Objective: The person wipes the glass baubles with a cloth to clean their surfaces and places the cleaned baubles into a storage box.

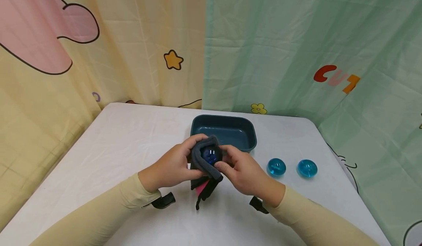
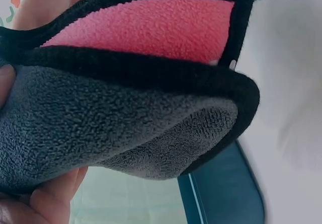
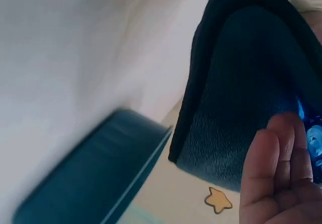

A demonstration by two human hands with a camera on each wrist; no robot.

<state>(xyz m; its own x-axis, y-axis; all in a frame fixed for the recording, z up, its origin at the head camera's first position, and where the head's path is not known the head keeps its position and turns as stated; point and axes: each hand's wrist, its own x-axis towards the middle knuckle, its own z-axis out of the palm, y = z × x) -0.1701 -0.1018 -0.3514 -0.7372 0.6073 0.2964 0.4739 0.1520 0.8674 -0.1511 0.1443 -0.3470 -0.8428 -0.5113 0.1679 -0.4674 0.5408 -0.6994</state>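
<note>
A grey cloth with black edging and a pink side is folded around a dark blue clear ball. My left hand grips the cloth from the left, thumb below and fingers above. On the other side my right hand holds the ball, its thumb at the lower edge and fingers behind. In the right wrist view, the right fingers lie against the ball, partly cut off by the frame. A corner of the cloth hangs below the hands.
Behind the hands stands a dark teal rectangular tub, its front rim partly covered by them. Two light blue clear balls lie on the white table to the right. Printed curtains hang along the table's back and sides.
</note>
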